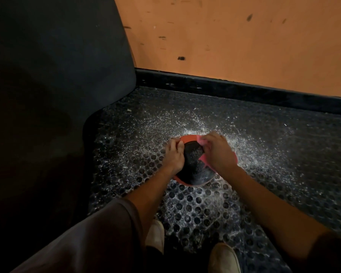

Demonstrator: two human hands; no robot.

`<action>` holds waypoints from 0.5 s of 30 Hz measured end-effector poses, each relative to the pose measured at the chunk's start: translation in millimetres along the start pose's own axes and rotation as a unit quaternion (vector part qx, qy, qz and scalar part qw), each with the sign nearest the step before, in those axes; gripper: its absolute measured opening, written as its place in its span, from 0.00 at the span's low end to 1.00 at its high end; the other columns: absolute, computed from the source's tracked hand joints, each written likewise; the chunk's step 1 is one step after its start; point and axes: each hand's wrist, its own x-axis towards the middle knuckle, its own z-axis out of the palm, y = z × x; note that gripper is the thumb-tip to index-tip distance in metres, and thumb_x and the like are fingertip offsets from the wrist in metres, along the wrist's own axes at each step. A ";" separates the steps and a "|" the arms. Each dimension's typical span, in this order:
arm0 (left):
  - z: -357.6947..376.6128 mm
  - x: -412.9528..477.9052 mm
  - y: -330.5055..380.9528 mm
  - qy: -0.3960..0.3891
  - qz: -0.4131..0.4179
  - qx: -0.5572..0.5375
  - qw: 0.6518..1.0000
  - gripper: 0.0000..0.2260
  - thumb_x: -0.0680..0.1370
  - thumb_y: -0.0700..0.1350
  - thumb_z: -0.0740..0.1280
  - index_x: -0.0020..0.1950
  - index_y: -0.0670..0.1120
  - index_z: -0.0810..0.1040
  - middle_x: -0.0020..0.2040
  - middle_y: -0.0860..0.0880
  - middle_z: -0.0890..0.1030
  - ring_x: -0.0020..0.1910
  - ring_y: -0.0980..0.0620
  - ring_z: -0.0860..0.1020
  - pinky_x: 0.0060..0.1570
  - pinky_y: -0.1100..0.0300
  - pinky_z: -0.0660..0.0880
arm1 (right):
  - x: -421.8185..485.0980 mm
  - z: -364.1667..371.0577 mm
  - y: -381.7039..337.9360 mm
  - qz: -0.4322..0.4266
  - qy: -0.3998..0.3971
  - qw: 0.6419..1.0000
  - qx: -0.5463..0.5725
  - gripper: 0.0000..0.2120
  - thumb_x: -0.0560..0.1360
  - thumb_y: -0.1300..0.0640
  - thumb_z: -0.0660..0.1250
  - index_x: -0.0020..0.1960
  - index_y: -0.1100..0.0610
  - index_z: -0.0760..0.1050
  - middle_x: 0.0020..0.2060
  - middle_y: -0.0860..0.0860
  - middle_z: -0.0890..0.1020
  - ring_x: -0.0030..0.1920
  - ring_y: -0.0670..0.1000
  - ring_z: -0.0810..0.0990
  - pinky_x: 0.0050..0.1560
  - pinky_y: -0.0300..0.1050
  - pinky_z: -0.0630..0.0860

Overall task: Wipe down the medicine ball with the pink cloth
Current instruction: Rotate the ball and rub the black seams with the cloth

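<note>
Pretty dim corner here. Scuffed orange painted wall (234,36) at the back, black baseboard strip (244,91) along its bottom, and a black rubber floor with round dimples (283,154) glinting with pale specks. Big dark padded panel (57,66) stands on the left.

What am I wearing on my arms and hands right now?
No gloves, watch or rings show on the left hand or right hand. A loose dark grey-brown left sleeve ends near the elbow; the right sleeve looks dark too.
</note>
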 end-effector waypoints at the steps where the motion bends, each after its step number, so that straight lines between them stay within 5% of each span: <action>1: 1.5 -0.1 2.1 0.003 -0.009 -0.001 1.000 0.18 0.84 0.54 0.49 0.70 0.48 0.64 0.70 0.41 0.63 0.67 0.39 0.68 0.64 0.44 0.68 | -0.5 1.6 -4.5 -0.002 0.004 1.000 0.000 0.18 0.76 0.59 0.68 0.65 0.56 0.75 0.58 0.52 0.77 0.61 0.55 0.73 0.62 0.46 0.71; 5: -2.1 0.3 1.7 0.002 -0.026 0.001 1.000 0.17 0.84 0.54 0.49 0.70 0.49 0.64 0.70 0.41 0.63 0.65 0.40 0.69 0.61 0.47 0.69 | -16.0 4.5 -18.5 -0.129 -0.028 0.991 -0.016 0.18 0.76 0.59 0.68 0.66 0.55 0.75 0.64 0.51 0.76 0.65 0.55 0.71 0.64 0.44 0.65; 10: 5.1 -1.2 8.2 0.000 -0.041 -0.003 0.999 0.18 0.84 0.55 0.49 0.70 0.50 0.62 0.72 0.41 0.59 0.67 0.37 0.67 0.65 0.42 0.69 | 2.8 7.6 -0.2 0.005 0.028 1.000 0.005 0.18 0.78 0.60 0.65 0.67 0.57 0.73 0.60 0.53 0.76 0.62 0.54 0.71 0.62 0.47 0.67; 13: 2.7 -1.8 5.9 0.013 -0.046 0.009 0.999 0.17 0.84 0.53 0.49 0.69 0.47 0.63 0.70 0.39 0.60 0.66 0.38 0.68 0.63 0.43 0.70 | -9.7 20.1 -12.0 -0.117 -0.041 0.991 -0.050 0.17 0.79 0.55 0.62 0.67 0.50 0.72 0.63 0.46 0.73 0.65 0.51 0.67 0.64 0.49 0.69; 15: -1.1 -4.4 1.9 0.011 -0.036 0.022 0.999 0.17 0.84 0.52 0.49 0.70 0.45 0.62 0.71 0.38 0.60 0.67 0.37 0.68 0.64 0.44 0.70 | -11.4 16.8 -2.7 -0.087 -0.054 0.995 0.005 0.15 0.78 0.54 0.64 0.65 0.47 0.73 0.63 0.44 0.73 0.65 0.53 0.67 0.59 0.55 0.75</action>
